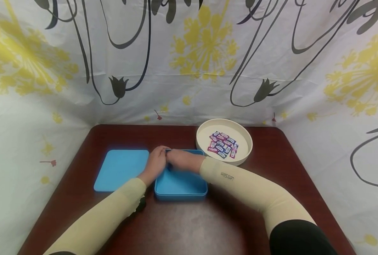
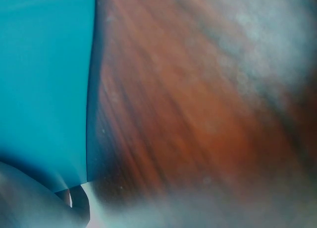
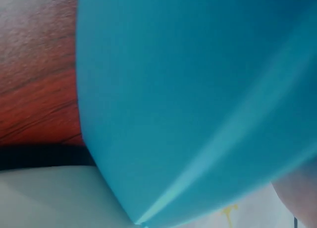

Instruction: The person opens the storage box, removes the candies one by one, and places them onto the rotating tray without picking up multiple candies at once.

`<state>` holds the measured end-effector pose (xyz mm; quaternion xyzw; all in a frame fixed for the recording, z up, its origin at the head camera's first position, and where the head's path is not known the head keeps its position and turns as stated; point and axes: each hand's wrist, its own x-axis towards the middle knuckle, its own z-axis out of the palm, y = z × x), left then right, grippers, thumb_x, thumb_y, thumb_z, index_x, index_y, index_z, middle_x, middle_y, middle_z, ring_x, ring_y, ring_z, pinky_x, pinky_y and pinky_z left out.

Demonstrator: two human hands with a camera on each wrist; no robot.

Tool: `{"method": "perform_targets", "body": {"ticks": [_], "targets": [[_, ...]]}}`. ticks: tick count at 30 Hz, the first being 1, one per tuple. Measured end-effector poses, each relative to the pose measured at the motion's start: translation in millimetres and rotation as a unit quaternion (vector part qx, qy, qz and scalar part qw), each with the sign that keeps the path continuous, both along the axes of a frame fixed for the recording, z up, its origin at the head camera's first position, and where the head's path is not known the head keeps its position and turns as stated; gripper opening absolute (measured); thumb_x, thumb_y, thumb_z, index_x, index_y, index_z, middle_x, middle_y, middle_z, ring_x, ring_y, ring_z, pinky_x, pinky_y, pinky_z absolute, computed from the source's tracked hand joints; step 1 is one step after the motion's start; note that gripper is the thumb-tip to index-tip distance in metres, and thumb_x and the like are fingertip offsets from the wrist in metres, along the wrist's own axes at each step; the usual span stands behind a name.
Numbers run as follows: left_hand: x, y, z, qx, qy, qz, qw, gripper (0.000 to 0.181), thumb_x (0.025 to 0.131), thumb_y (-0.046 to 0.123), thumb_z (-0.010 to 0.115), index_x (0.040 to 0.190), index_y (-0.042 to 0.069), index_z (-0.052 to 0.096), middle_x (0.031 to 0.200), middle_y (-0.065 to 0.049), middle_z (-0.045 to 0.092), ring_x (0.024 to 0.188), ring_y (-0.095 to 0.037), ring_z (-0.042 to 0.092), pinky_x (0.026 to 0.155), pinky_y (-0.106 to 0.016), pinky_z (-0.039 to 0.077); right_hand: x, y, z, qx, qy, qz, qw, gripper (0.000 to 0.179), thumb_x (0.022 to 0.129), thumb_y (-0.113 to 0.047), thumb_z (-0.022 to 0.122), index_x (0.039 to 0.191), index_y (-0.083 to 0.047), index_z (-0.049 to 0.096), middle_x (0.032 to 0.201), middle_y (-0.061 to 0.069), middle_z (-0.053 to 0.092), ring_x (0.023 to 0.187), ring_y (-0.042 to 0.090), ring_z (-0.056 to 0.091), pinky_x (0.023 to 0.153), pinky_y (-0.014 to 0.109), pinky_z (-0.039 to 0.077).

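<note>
A blue box (image 1: 182,182) without a lid on it stands mid-table, its inside facing up. My left hand (image 1: 157,161) grips the box at its far left corner; part of a finger shows by the blue wall (image 2: 44,89) in the left wrist view. Reaching across from the right, my right hand (image 1: 184,160) is over the far left part of the box, close beside the left hand. Its fingers point down inside the rim and are blurred, so I cannot tell whether they hold anything. The blue side (image 3: 163,104) fills most of the right wrist view.
A flat blue lid (image 1: 122,170) lies on the table left of the box. At the back right, a round cream tray (image 1: 246,143) holds several small purple and pink wrapped candies (image 1: 222,144), with the right forearm near its front rim. Patterned white cloth (image 1: 182,88) hangs around the table.
</note>
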<state>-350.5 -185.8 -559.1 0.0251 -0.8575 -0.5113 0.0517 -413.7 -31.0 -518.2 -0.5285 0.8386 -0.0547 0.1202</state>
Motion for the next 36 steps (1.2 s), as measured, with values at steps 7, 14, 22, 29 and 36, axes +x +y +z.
{"method": "perform_targets", "body": {"ticks": [7,14,22,29,36], "targets": [[-0.4,-0.5,-1.1,-0.009,0.002,0.001,1.0000,0.039,0.121,0.028,0.037,0.136,0.009,0.068,0.136,-0.011,0.067,0.126,-0.032,0.062,0.111,-0.056,0.053,2.1,-1,9.7,-0.003,-0.042,-0.029,0.9987,0.013,0.107,-0.012,0.075,0.120,-0.009,0.077,0.084,0.000,0.068,0.086,0.013,0.072,0.080,0.020,0.058],[1.2,0.8,2.3,-0.009,0.004,0.003,0.9999,0.038,0.121,0.026,0.038,0.135,0.008,0.069,0.137,-0.013,0.067,0.128,-0.034,0.063,0.112,-0.057,0.052,2.3,-2,5.5,-0.005,-0.042,-0.041,0.9983,0.010,0.107,-0.010,0.075,0.117,-0.009,0.076,0.084,0.001,0.069,0.083,0.013,0.070,0.078,0.020,0.057],[1.7,1.8,3.8,-0.008,0.001,0.006,0.9999,0.038,0.120,0.024,0.038,0.135,0.008,0.068,0.137,-0.013,0.067,0.129,-0.034,0.062,0.116,-0.058,0.050,1.9,-2,-0.4,0.004,-0.061,-0.052,0.9968,0.013,0.102,-0.006,0.079,0.112,-0.010,0.072,0.084,0.000,0.067,0.078,0.014,0.067,0.073,0.023,0.056],[2.2,2.3,4.9,-0.011,-0.004,0.008,0.9999,0.038,0.121,0.025,0.037,0.136,0.008,0.068,0.137,-0.013,0.066,0.130,-0.034,0.061,0.117,-0.058,0.049,-2.5,0,-5.8,-0.004,-0.075,-0.057,0.9955,0.016,0.099,-0.007,0.083,0.112,-0.011,0.074,0.088,-0.002,0.069,0.079,0.013,0.068,0.072,0.022,0.058],[1.7,3.4,3.7,-0.012,-0.007,0.008,0.9999,0.038,0.121,0.026,0.037,0.136,0.009,0.067,0.139,-0.013,0.066,0.130,-0.034,0.061,0.117,-0.058,0.049,0.5,1,-2.7,-0.002,-0.081,-0.066,0.9945,0.014,0.099,-0.007,0.082,0.109,-0.011,0.074,0.086,-0.001,0.069,0.078,0.014,0.068,0.072,0.023,0.059]]}}
